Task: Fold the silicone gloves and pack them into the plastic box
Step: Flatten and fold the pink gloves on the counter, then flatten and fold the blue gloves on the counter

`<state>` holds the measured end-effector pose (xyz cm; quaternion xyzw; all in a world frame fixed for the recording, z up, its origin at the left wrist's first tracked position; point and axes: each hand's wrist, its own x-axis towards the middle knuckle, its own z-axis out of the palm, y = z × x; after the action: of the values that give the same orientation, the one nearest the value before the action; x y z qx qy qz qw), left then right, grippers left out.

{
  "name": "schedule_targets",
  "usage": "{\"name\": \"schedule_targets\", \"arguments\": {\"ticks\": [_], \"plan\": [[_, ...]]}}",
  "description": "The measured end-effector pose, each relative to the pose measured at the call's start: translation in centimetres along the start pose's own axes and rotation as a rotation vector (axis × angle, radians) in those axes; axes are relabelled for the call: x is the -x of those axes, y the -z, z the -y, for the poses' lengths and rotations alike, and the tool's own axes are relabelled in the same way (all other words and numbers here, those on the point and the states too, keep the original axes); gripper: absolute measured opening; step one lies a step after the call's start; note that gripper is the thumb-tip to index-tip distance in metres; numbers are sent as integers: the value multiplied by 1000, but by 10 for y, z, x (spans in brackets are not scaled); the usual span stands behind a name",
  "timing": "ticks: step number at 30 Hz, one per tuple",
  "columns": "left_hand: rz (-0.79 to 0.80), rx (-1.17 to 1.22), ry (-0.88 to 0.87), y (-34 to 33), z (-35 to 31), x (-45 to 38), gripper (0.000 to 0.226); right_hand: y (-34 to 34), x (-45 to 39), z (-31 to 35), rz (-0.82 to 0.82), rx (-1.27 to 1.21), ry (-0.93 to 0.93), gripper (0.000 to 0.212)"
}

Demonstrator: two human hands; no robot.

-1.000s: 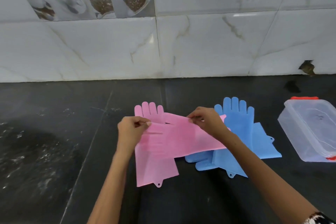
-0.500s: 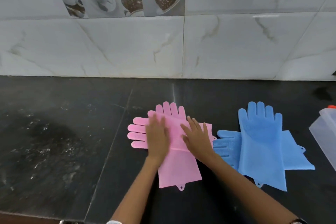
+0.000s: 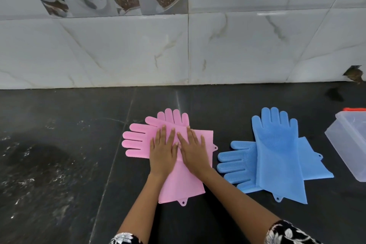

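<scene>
cut off: plastic box, translucent, at right edge
hands: left hand, right hand flat, fingers straight, pressing crossed pink gloves
texture: blue gloves nubbed

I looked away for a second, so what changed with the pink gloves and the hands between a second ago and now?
Both hands let go of the upper pink glove: it went from pinched and lifted to lying crosswise on the lower pink glove. The left hand and right hand now press flat on them. The blue gloves stayed crossed, and the plastic box stayed at right.
</scene>
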<state>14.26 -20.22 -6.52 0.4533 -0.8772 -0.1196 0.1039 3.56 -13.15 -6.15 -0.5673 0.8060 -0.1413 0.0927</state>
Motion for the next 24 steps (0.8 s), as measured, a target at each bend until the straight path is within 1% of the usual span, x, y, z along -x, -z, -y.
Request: {"name": "schedule_targets", "arguments": {"ticks": [3,6,9,11,13,15,17,19,21,22,24], "plan": [[6,22,-61,5,11,-9,52,4,-7,7,28,-57,-32,48],[17,3,-128,8,16,-12,52,20,2,-1,59,-124,-7,46],[9,-33,-141,10,13,-9,53,44,30,-36,-43,-111,3,42],[-8,-39,-115,12,3,-6,51,62,55,-69,-106,-103,-8,38],[-33,-29,-105,13,-22,0,50,80,83,-108,-177,-98,-38,33],[-58,20,-123,9,-59,9,48,92,107,-146,-235,-102,-143,31],[-62,69,-172,1,-106,19,44,100,122,-179,-245,-95,-268,32],[-31,87,-230,-9,-156,32,42,104,128,-203,-231,-76,-361,38],[-8,77,-297,-20,-199,44,42,103,127,-218,-210,-52,-405,47],[15,68,-302,-25,-218,48,44,102,125,-223,-199,-39,-413,52],[76,91,-248,-36,-245,55,48,97,120,-229,-177,-30,-422,60]]}}
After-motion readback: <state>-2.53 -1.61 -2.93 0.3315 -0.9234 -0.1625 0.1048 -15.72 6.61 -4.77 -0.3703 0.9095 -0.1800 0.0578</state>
